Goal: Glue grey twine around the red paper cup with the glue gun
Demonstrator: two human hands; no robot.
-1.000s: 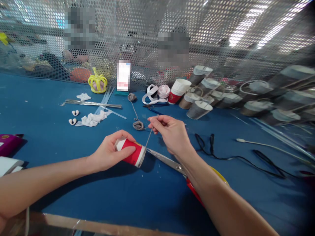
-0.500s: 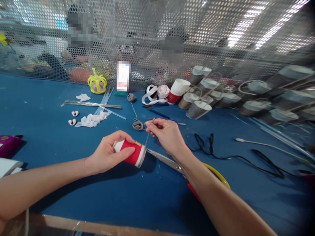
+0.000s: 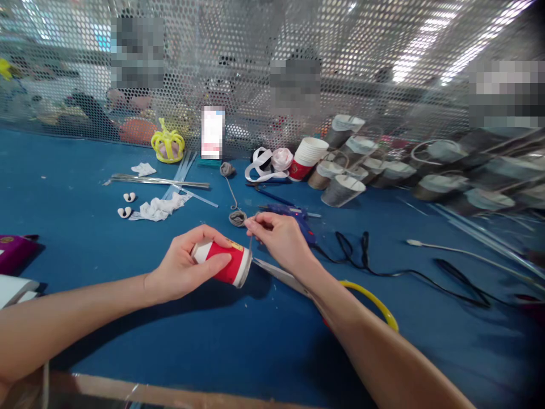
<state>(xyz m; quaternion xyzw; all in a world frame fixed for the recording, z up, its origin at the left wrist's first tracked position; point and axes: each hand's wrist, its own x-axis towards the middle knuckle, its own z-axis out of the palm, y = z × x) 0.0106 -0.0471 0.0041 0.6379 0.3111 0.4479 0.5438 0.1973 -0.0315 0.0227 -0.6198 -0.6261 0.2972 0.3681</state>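
Note:
My left hand (image 3: 183,270) is wrapped around a red and white paper cup (image 3: 225,264), tilted on its side with one end facing right. Close to that end, my right hand (image 3: 283,241) pinches a thin grey cord (image 3: 250,247) that runs down to the cup's edge. Under my right wrist lie scissors (image 3: 281,276) with yellow and red handles, partly hidden by the forearm. Just beyond my right fingertips are a small grey coil (image 3: 237,218) and a blue glue gun (image 3: 293,215).
At the back right stand stacked paper cups (image 3: 310,152) and several grey-wrapped cups (image 3: 344,190). A black cable (image 3: 395,274) winds across the right side. Leftward lie crumpled white fabric (image 3: 159,208), thin rods (image 3: 162,180) and a yellow crown (image 3: 168,145). A phone (image 3: 212,133) leans against the perforated screen.
My right hand has moved down and slightly left, nearer the cup's edge, with the cord still pinched. More of the glue gun shows now. My left hand and the cup have barely shifted.

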